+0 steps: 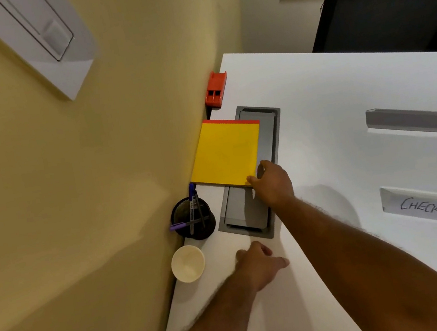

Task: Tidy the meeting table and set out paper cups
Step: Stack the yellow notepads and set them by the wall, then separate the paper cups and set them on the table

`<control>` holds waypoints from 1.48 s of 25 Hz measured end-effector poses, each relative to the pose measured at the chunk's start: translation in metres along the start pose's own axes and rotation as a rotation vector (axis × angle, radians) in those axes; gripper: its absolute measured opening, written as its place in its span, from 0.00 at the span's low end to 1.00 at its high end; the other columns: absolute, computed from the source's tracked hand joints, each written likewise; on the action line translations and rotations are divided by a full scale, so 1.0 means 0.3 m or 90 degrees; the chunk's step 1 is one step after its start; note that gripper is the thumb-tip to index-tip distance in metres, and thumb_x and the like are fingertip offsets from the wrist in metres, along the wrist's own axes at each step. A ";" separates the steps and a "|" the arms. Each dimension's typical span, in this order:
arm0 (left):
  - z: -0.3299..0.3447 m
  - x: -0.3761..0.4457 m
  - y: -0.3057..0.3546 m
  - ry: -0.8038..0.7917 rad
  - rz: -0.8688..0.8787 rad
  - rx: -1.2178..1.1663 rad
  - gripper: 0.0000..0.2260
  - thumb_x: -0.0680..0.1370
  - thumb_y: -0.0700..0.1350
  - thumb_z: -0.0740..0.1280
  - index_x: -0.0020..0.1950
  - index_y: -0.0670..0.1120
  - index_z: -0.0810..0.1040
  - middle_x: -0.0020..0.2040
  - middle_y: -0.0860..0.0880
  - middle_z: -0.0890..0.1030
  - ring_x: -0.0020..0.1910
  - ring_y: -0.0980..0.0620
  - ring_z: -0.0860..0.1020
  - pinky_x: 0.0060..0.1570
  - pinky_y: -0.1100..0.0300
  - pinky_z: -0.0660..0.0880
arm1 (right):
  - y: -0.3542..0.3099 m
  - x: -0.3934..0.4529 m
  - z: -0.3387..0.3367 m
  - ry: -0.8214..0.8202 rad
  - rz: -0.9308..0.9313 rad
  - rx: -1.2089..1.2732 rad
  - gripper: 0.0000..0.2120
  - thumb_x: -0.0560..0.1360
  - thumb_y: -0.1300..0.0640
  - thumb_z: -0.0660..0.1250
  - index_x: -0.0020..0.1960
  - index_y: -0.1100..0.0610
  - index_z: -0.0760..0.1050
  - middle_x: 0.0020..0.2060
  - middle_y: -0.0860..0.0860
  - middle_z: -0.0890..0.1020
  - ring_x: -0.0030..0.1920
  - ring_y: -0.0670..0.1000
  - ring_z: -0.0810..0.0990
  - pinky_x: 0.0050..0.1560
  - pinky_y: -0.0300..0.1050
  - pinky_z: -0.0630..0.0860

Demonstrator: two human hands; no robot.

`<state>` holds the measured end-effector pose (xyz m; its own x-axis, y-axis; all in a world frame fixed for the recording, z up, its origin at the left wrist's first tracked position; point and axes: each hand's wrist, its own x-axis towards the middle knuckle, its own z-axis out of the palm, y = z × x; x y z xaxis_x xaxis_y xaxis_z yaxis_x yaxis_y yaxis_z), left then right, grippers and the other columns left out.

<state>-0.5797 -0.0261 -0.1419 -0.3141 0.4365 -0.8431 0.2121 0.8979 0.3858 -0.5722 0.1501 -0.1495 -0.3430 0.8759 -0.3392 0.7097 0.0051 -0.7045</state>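
Pinching the near right corner of the yellow notepad (227, 154), the right hand (272, 184) holds it by the table's (327, 86) wall edge. The paper cup (188, 264) stands just left of the left hand (258, 265), whose fingers lie loosely curled, nearer.

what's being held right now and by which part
The right hand pinches the yellow notepad at its near right corner. The left hand rests on the table, holding nothing.

yellow notepad (226, 155) with red top strip, white table (329, 97), black pen holder (191, 220).
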 end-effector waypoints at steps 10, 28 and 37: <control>-0.041 -0.086 -0.020 -0.001 0.128 -0.017 0.18 0.81 0.47 0.69 0.69 0.43 0.75 0.64 0.41 0.80 0.62 0.43 0.80 0.65 0.49 0.77 | 0.008 -0.372 0.032 -0.098 -0.010 0.127 0.14 0.78 0.54 0.74 0.63 0.47 0.79 0.46 0.43 0.82 0.45 0.43 0.83 0.37 0.30 0.77; -0.143 -0.249 -0.439 0.353 0.074 -0.461 0.27 0.77 0.43 0.74 0.74 0.50 0.70 0.71 0.50 0.77 0.69 0.48 0.75 0.66 0.50 0.73 | -0.158 -0.706 0.262 -0.064 0.037 0.089 0.04 0.76 0.54 0.73 0.48 0.50 0.79 0.45 0.48 0.84 0.46 0.51 0.84 0.45 0.45 0.83; -0.105 -0.291 -0.452 0.305 0.125 -0.502 0.27 0.74 0.38 0.77 0.68 0.58 0.73 0.64 0.54 0.80 0.59 0.53 0.79 0.54 0.57 0.77 | -0.086 -0.745 0.185 -0.040 0.012 0.033 0.05 0.77 0.52 0.73 0.44 0.48 0.78 0.41 0.45 0.81 0.41 0.46 0.79 0.38 0.36 0.72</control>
<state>-0.6102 -0.1843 -0.1088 -0.7230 0.4039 -0.5605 -0.3314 0.5091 0.7943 -0.5479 -0.0726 -0.0901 -0.3682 0.8440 -0.3899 0.6845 -0.0377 -0.7280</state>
